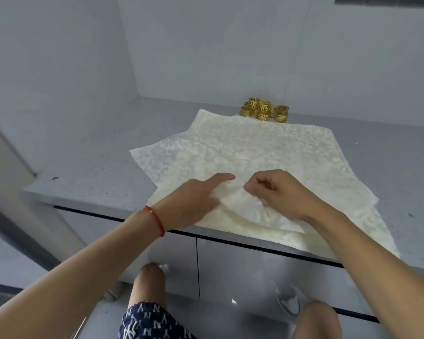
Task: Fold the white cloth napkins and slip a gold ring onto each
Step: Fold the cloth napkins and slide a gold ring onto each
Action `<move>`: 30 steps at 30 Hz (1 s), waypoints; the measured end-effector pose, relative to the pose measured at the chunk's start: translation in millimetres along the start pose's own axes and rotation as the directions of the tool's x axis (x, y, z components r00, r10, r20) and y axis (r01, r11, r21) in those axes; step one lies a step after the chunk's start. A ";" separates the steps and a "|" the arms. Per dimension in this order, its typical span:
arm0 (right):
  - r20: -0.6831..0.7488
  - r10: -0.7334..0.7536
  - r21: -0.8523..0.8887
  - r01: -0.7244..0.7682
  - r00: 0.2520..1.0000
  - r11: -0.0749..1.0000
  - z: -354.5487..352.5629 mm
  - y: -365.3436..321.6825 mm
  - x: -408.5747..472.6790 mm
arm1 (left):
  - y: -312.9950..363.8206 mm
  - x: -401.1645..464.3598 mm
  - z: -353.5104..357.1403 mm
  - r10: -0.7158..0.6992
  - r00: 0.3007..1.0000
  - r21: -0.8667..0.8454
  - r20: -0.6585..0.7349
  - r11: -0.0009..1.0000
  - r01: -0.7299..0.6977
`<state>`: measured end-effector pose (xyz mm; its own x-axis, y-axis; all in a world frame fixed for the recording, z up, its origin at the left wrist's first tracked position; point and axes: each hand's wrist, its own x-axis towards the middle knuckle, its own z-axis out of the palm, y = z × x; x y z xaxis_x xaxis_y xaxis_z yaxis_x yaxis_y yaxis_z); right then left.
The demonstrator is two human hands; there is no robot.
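Several white patterned cloth napkins (250,148) lie spread in an overlapping pile on the grey counter (88,177). A cluster of several gold rings (264,111) stands behind the pile near the back wall. My right hand (277,189) pinches a bunched-up fold of the top napkin (240,206) near the front edge. My left hand (194,199), a red cord on its wrist, lies on the same napkin with its forefinger stretched out and pressing the cloth beside the pinch.
The counter sits in a corner, with walls at the left and back. Grey cabinet doors (242,272) run below its front edge. The front napkin corners hang slightly over that edge. My knees and patterned shorts (147,321) show below.
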<state>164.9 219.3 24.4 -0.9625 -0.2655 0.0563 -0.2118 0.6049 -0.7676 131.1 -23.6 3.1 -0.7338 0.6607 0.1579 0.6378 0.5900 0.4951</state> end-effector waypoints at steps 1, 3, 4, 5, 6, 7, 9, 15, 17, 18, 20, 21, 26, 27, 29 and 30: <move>-0.012 0.013 -0.008 -0.013 1.000 1.000 -1.2 -2.2 0.0 | -2.9 4.1 -3.2 -0.042 0.998 -0.014 -0.040 0.999 0.042; 0.036 0.044 -0.057 -0.042 0.998 0.997 -6.7 -4.1 -4.0 | -6.7 12.6 -7.2 -0.088 0.993 -0.061 -0.085 0.995 0.083; 0.098 0.056 -0.111 -0.045 0.994 0.993 -9.7 -4.4 -6.8 | -8.4 16.4 -7.9 -0.099 0.991 -0.061 -0.091 0.994 0.094; 0.163 0.068 -0.157 -0.042 0.984 0.987 -12.0 -4.8 -10.8 | -9.4 19.3 -8.0 -0.118 0.987 -0.064 -0.109 0.992 0.112; 0.213 0.081 -0.202 -0.037 0.974 0.979 -13.4 -3.7 -14.7 | -10.0 21.9 -7.8 -0.128 0.983 -0.050 -0.130 0.991 0.122; 0.249 0.087 -0.221 -0.031 0.964 0.975 -14.3 -3.2 -18.6 | -8.3 23.2 -8.1 -0.134 0.982 -0.033 -0.134 0.991 0.131; 0.300 0.127 -0.208 -0.065 0.945 0.976 -15.8 0.8 -23.9 | -7.1 25.0 -7.1 -0.160 0.976 -0.025 -0.146 0.987 0.158; 0.246 0.153 -0.227 -0.096 0.957 0.969 -16.4 -4.0 -33.9 | -2.3 16.5 -7.1 -0.161 0.979 -0.081 -0.128 0.985 0.151; 0.156 0.131 -0.174 -0.103 0.979 0.979 -15.4 -0.5 -34.1 | -2.2 11.2 -9.7 -0.159 0.983 -0.107 -0.089 0.983 0.149; 0.111 0.129 -0.157 -0.111 0.985 0.981 -15.7 4.1 -34.7 | -2.1 8.1 -11.6 -0.157 0.987 -0.120 -0.046 0.981 0.151; 0.101 0.133 -0.127 -0.120 0.986 0.985 -18.0 7.3 -38.3 | -4.0 1.2 -14.5 -0.163 0.983 -0.112 0.084 0.979 0.171; 0.137 0.149 -0.117 -0.133 0.979 0.984 -19.5 7.8 -41.0 | -5.6 -2.2 -16.4 -0.156 0.976 -0.091 0.150 0.981 0.171; 0.425 0.196 -0.005 -0.215 0.884 0.977 -36.1 -4.8 -43.0 | -13.4 -5.7 -32.5 -0.163 0.904 -0.170 0.396 0.954 0.247; 0.428 0.183 0.011 -0.208 0.885 0.978 -41.3 -8.6 -39.0 | -14.0 -0.8 -39.3 -0.184 0.898 -0.160 0.399 0.950 0.266; 0.319 0.158 0.014 -0.171 0.934 0.985 -52.5 -14.8 -16.0 | -21.3 21.6 -54.9 -0.216 0.917 -0.127 0.335 0.954 0.271; 0.233 0.155 -0.025 -0.153 0.960 0.988 -56.4 -15.7 0.8 | -29.6 37.7 -61.0 -0.221 0.934 -0.105 0.282 0.960 0.259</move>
<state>157.8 251.9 72.5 -0.9171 -0.3363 -0.2139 -0.0660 0.6573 -0.7507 70.3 -44.4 46.6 -0.7598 0.6176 -0.2031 0.3977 0.6886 0.6064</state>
